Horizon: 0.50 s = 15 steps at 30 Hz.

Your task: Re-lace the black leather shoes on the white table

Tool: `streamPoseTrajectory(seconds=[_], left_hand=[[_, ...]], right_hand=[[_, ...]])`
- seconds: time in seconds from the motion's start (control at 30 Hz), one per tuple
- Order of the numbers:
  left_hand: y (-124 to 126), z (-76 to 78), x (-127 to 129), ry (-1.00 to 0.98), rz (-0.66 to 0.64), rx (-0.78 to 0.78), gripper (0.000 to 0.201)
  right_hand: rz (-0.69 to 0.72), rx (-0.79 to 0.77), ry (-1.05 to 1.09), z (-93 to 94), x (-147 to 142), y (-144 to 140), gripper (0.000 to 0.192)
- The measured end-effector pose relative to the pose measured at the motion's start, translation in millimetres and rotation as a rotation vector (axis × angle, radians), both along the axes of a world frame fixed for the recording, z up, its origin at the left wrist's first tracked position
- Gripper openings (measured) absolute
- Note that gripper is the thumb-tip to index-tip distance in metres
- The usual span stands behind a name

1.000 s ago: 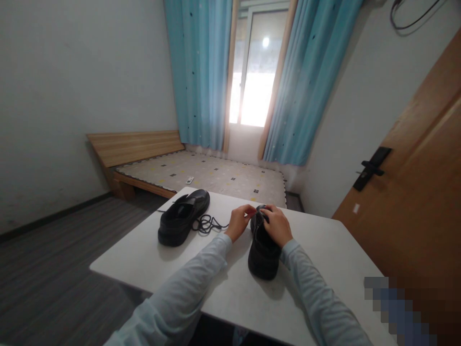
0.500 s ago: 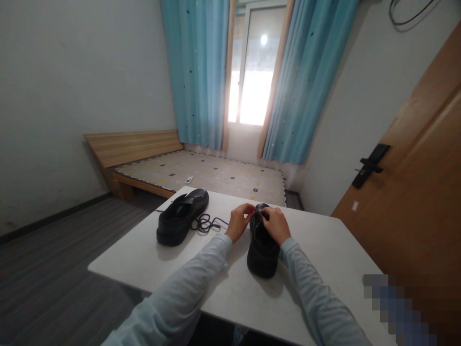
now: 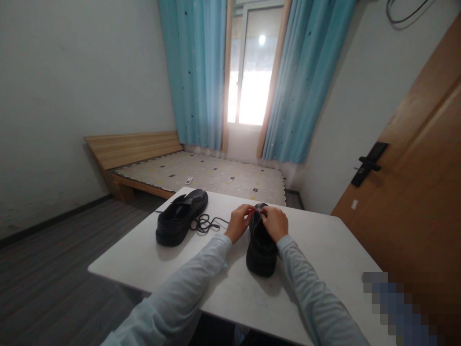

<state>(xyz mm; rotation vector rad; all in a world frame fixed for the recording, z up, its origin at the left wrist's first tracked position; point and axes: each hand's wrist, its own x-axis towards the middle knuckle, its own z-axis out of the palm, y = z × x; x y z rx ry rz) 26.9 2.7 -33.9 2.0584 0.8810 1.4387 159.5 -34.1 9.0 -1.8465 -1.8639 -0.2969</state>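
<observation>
A black shoe (image 3: 261, 262) stands on the white table (image 3: 313, 254), heel toward me and toe away. Over its front part my left hand (image 3: 240, 223) comes in from the left, thumb and fingers closed in a pinch. My right hand (image 3: 275, 222) meets it from the right, its fingers also pinched at the top of the shoe. What lies between the fingertips is too small and hidden to name. A second black shoe (image 3: 176, 226) sits at the left with its upper flap raised. Between the shoes lies a coiled black cord (image 3: 203, 224), one strand running toward my left hand.
Behind the table is a low wooden bed (image 3: 223, 175) with a patterned mattress and a small white remote (image 3: 189, 180). Blue curtains (image 3: 196, 86) flank a window. A wooden door (image 3: 406, 202) with a black handle stands at the right.
My right hand has shifted slightly left and its fingertips have come nearer to those of my left hand. Both shoes and the cord lie as before.
</observation>
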Motion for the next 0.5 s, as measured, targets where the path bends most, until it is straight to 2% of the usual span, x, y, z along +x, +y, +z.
streamPoseTrajectory(seconds=[0.1, 0.2, 0.5], left_hand=[[-3.7, 5.3, 3.0, 0.012, -0.023, -0.033, 0.020], [-7.0, 11.2, 6.3, 0.097, -0.017, 0.003, 0.024], [-1.8, 23.7, 5.7, 0.205, -0.025, -0.047, 0.020]], right_hand=[[0.011, 0.008, 0.045, 0.8, -0.9, -1.2, 0.014], [0.047, 0.051, 0.166, -1.1, 1.2, -1.5, 0.014], [0.198, 0.319, 0.547, -7.4, 10.8, -4.0, 0.012]])
